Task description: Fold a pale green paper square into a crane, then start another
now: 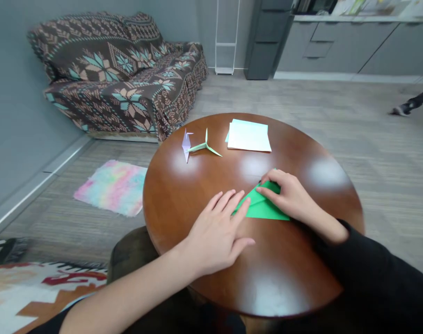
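A folded sheet of green paper (263, 208) lies on the round wooden table, roughly triangular, with a crease line across it. Stretched out flat, my left hand (218, 232) touches the paper's left corner with its fingertips, thumb spread toward me. At the upper right of the sheet, my right hand (288, 192) has thumb and fingers curled together on a flap of the paper. Its palm side and part of the paper's right end are hidden.
On the table (176, 199) stand a purple paper crane (186, 146) and a pale green three-pointed folded paper (206, 146). A stack of paper sheets (249, 136) lies at the back. Beyond are a patterned sofa (128, 88) and a fluffy rug (110, 188); a person's foot (402, 109) shows at right.
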Demonstrator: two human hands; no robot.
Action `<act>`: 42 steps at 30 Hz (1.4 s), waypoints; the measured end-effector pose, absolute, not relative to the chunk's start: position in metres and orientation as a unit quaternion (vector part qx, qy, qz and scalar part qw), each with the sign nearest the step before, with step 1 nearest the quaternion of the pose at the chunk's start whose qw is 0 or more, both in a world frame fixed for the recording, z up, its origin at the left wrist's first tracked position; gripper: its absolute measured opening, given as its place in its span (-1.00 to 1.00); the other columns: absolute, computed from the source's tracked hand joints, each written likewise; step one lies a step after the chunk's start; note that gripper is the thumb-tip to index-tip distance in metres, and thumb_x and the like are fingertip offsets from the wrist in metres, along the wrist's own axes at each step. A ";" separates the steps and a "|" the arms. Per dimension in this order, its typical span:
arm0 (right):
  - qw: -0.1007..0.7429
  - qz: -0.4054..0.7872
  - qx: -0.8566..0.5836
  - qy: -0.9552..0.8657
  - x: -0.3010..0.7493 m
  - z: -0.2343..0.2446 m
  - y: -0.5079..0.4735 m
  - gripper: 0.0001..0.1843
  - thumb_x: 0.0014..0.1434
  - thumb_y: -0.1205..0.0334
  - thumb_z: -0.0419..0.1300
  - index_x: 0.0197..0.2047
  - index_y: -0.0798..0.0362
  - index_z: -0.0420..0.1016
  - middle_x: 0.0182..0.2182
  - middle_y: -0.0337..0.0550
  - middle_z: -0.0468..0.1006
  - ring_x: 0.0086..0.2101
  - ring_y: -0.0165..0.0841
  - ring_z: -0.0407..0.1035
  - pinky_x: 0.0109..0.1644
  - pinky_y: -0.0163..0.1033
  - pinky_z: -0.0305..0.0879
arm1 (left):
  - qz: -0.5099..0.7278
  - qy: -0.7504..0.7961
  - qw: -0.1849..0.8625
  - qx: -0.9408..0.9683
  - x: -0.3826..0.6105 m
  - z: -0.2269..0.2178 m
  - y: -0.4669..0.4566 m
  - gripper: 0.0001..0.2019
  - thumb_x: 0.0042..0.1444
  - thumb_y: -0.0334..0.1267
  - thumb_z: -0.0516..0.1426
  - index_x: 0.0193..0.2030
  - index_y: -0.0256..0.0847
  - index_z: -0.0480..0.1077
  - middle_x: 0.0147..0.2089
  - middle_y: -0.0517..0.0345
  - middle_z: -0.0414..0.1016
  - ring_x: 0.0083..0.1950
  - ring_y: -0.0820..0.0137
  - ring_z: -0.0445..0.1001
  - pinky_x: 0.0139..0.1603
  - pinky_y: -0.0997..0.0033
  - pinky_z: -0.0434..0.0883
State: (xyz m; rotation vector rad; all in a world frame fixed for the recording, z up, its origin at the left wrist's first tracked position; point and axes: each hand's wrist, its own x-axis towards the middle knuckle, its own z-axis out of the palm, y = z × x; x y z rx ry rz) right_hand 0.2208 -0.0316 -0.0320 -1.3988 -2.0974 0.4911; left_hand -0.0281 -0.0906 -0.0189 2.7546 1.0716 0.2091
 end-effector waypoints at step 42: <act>0.065 0.115 -0.489 -0.862 0.204 0.012 -0.054 -0.82 0.16 0.15 0.40 -0.27 0.02 0.52 -0.21 -0.08 0.56 -0.18 -0.13 0.47 -0.16 -0.11 0.23 | 0.154 0.494 0.083 0.852 -0.022 -0.006 -0.071 -0.73 0.26 -0.20 0.22 0.07 -0.18 0.48 0.22 -0.08 0.43 0.21 0.04 0.37 0.06 0.02 0.41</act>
